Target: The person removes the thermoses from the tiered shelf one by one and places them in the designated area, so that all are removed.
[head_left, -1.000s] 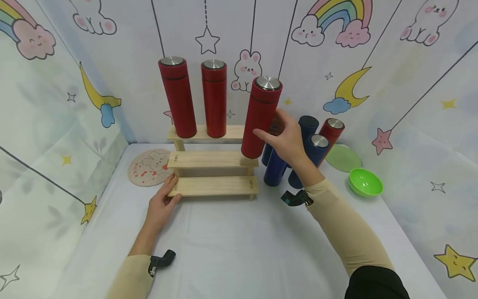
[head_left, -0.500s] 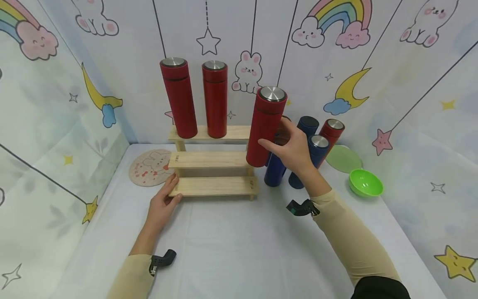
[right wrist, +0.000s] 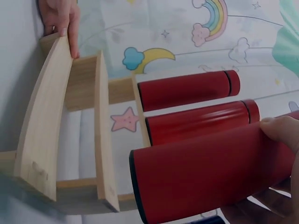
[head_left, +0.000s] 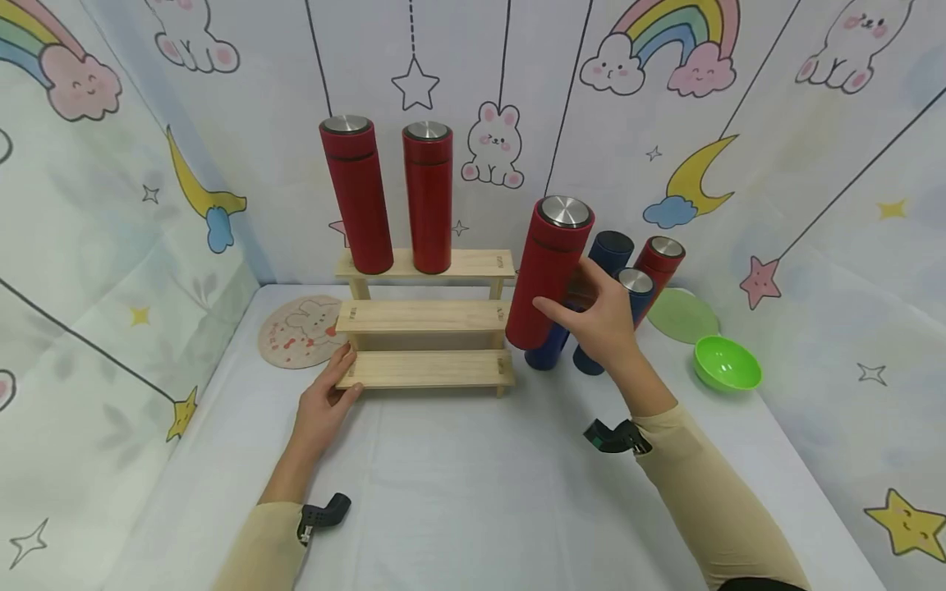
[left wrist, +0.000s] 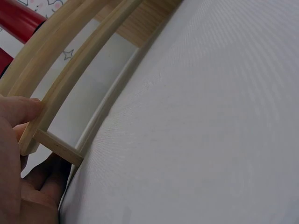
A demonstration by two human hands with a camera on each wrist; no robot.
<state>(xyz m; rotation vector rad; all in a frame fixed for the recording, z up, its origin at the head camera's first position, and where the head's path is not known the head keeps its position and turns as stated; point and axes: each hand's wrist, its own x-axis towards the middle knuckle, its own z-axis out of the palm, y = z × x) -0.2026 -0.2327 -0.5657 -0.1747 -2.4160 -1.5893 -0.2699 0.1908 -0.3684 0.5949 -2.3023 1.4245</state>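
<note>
Head view shows the red bottle [head_left: 548,275] gripped by the right hand [head_left: 600,316], now lower and off the right end of the wooden shelf [head_left: 424,316], so it came away. Left hand [head_left: 325,402] holds the shelf's lowest step. Blue bottles [head_left: 619,316] crowd behind.

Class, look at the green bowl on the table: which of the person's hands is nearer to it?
The right hand. It grips a red flask a little way left of the green bowl; the left hand holds the wooden rack at its far left corner.
</note>
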